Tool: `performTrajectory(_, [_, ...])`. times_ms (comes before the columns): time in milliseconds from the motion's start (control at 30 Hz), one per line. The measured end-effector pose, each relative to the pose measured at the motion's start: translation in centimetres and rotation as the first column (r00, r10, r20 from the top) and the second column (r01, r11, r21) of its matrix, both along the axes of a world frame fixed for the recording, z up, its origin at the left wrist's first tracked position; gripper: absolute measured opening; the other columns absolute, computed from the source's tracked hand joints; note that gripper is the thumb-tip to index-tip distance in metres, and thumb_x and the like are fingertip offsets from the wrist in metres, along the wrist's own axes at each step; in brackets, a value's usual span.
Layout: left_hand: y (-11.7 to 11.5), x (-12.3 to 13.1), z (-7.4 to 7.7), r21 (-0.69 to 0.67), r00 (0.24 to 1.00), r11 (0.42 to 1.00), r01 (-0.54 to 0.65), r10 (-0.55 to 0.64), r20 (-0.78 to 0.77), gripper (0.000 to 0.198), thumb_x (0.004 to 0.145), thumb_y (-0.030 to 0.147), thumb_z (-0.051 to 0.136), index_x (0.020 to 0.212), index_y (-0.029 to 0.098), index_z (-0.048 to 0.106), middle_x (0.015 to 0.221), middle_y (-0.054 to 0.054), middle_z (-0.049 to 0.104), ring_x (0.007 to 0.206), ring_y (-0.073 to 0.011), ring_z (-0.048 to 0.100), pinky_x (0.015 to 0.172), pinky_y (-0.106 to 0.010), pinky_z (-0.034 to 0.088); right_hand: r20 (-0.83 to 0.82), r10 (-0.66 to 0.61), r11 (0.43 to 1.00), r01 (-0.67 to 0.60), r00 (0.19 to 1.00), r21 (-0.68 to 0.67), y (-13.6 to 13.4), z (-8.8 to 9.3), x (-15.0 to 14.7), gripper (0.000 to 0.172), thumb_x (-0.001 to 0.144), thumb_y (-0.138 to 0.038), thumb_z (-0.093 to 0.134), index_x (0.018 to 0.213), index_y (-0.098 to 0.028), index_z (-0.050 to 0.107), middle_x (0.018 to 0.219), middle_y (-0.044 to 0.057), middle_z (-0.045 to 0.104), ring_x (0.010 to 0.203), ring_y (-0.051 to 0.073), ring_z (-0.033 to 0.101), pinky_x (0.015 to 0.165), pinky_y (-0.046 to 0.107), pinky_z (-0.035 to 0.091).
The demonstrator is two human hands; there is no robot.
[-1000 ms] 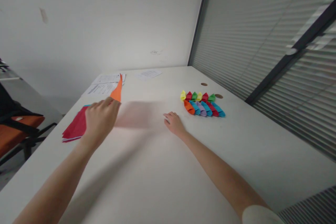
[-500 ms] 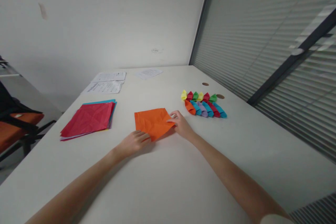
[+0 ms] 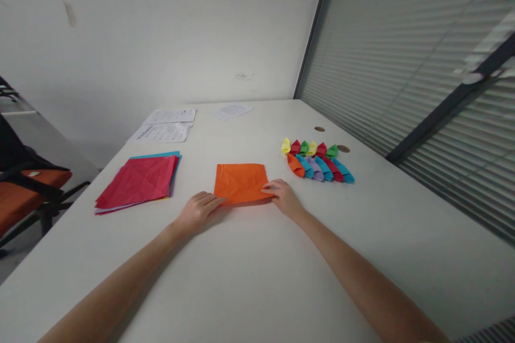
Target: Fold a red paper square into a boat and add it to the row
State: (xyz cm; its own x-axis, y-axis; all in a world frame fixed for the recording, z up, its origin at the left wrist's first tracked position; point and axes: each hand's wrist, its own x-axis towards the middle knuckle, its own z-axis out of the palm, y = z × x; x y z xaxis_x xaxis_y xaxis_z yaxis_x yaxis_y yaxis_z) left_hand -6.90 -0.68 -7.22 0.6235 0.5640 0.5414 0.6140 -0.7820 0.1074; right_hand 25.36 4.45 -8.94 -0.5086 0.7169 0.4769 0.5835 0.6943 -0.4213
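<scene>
An orange sheet of paper (image 3: pixel 240 182) lies creased on the white table, its near edge lifted slightly and casting a reddish shadow. At its near left corner, my left hand (image 3: pixel 200 211) pinches the edge between thumb and fingers. My right hand (image 3: pixel 284 198) grips the near right corner, fingers closed on it. To the right, folded paper pieces (image 3: pixel 319 167) in orange, blue, purple and red lie in a row. Behind them runs a second row of smaller folded pieces (image 3: pixel 309 148) in yellow, red and green.
A stack of coloured paper sheets (image 3: pixel 139 182), red on top, lies to the left. Printed pages (image 3: pixel 164 131) and another printed sheet (image 3: pixel 232 111) are toward the back wall. A blind-covered window (image 3: pixel 402 80) borders the right side; an orange-seated chair (image 3: pixel 36 187) stands left.
The orange sheet has turned so its near edge runs straight between my hands. My right hand has moved nearer to me, and my left hand has shifted slightly left.
</scene>
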Motion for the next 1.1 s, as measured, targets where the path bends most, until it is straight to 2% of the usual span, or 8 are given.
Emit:
performTrajectory(100, [0.0,0.1,0.0,-0.182,0.99,0.982,-0.06,0.081,0.114,0.058,0.088,0.034,0.063,0.14,0.019,0.043,0.113,-0.013,0.069,0.104,-0.0241,0.065,0.09,-0.04,0.053,-0.109,0.055,0.998,-0.053,0.993,0.029,-0.2,0.2,0.3,0.065,0.061,0.007,0.042,0.11,-0.025,0.073,0.106,0.006,0.071,0.1,0.023,0.061,0.09,0.044,0.05])
performTrajectory(267, [0.6,-0.1,-0.2,-0.366,0.939,0.931,0.012,0.115,0.324,0.025,0.092,0.035,0.054,0.104,0.019,0.07,0.105,-0.011,0.072,0.096,-0.0206,0.069,0.086,-0.033,0.055,-0.304,0.048,0.999,-0.044,0.951,0.02,-1.2,0.6,-0.4,0.045,0.077,-0.004,0.051,0.111,-0.025,0.07,0.105,0.006,0.072,0.101,0.022,0.063,0.09,0.042,0.051])
performTrajectory(367, [0.7,0.0,0.2,-0.377,0.866,0.923,-0.079,0.251,0.433,0.029,0.089,0.04,0.057,0.096,0.017,0.073,0.096,-0.009,0.075,0.089,-0.0222,0.07,0.081,-0.033,0.056,-0.384,-0.062,0.996,0.031,0.921,-0.086,-1.2,1.2,-1.3,0.019,0.079,-0.029,0.068,0.096,-0.022,0.073,0.102,0.009,0.072,0.1,0.025,0.064,0.092,0.044,0.05])
performTrajectory(567, [-0.1,1.2,3.0,-0.526,0.664,0.837,-0.15,0.48,0.573,0.039,0.087,0.049,0.055,0.077,0.014,0.068,0.072,-0.005,0.071,0.065,-0.0182,0.065,0.055,-0.025,0.05,-0.54,-0.231,0.915,-0.007,0.81,-0.403,-0.9,4.8,-2.5,0.031,0.078,-0.049,0.067,0.073,-0.018,0.067,0.069,0.001,0.067,0.067,0.018,0.062,0.063,0.03,0.051])
performTrajectory(767, [0.5,1.7,2.2,-0.546,0.535,0.826,-0.139,0.527,0.661,0.057,0.083,0.048,0.062,0.129,0.018,0.047,0.098,-0.01,0.066,0.084,-0.0222,0.067,0.068,-0.036,0.057,-0.555,-0.309,0.803,-0.101,0.772,-0.587,-0.5,5.0,-2.6,0.032,0.073,-0.05,0.071,0.078,-0.019,0.066,0.071,0.002,0.069,0.067,0.019,0.065,0.058,0.028,0.051])
performTrajectory(867, [0.2,1.7,0.8,-0.292,0.678,0.861,-0.417,0.509,0.531,0.075,0.08,0.043,0.069,0.142,0.02,0.033,0.136,-0.02,0.046,0.126,-0.0309,0.05,0.096,-0.051,0.05,-0.421,-0.289,0.828,0.003,0.86,-0.561,0.0,3.1,-2.5,0.03,0.076,-0.047,0.068,0.076,-0.018,0.067,0.066,0.002,0.067,0.066,0.02,0.064,0.059,0.031,0.052])
performTrajectory(967, [-0.3,2.1,-0.3,-0.231,0.933,0.925,-0.302,0.337,0.127,0.055,0.088,0.045,0.059,0.138,0.024,0.047,0.145,-0.015,0.044,0.14,-0.0323,0.035,0.111,-0.055,0.035,-0.274,-0.258,0.88,0.109,0.927,-0.463,0.2,1.9,-2.3,0.026,0.08,-0.038,0.066,0.095,-0.018,0.069,0.079,0.003,0.07,0.075,0.021,0.065,0.07,0.035,0.054])
performTrajectory(1100, [-0.6,2.6,-1.1,-0.258,0.947,0.916,-0.308,0.27,-0.172,0.065,0.089,0.058,0.05,0.14,0.017,0.048,0.148,-0.017,0.044,0.138,-0.0319,0.04,0.115,-0.054,0.029,-0.059,-0.397,0.908,0.382,0.916,-0.172,-0.5,2.8,-2.5,0.048,0.086,-0.025,0.057,0.133,-0.019,0.054,0.112,0.014,0.064,0.097,0.025,0.063,0.09,0.042,0.051])
